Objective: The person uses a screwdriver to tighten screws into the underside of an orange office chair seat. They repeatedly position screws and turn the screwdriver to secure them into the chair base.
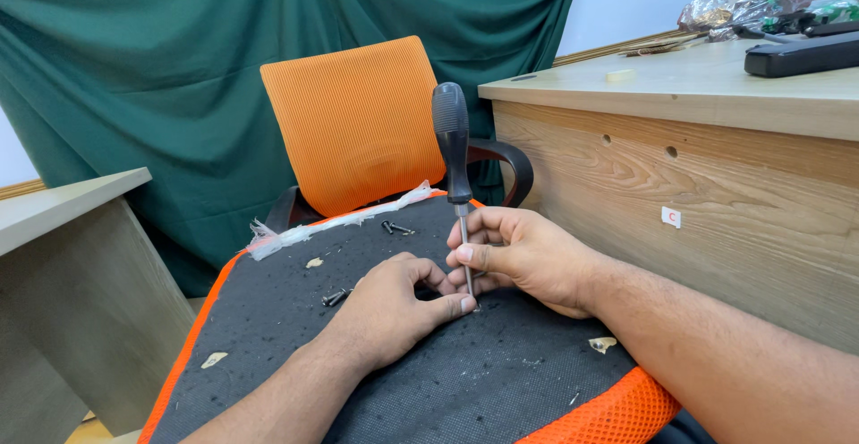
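Observation:
A black-handled screwdriver [452, 144] stands upright with its tip on the dark underside of a seat cushion [403, 381] edged in orange mesh. My right hand [523, 256] pinches the metal shaft low down between thumb and fingers. Resting on the cushion, my left hand [394, 305] has its fingertips against the shaft's tip. Whatever lies under the tip is hidden by my fingers. Loose black screws [335, 297] lie just left of my left hand, and two more screws [398, 227] lie near the cushion's far edge.
An orange office chair [358, 122] with black armrests stands behind the cushion, before a green curtain [161, 59]. A wooden desk [716, 166] on the right carries a black box [801, 53] and plastic bags. Another desk [63, 256] stands at left.

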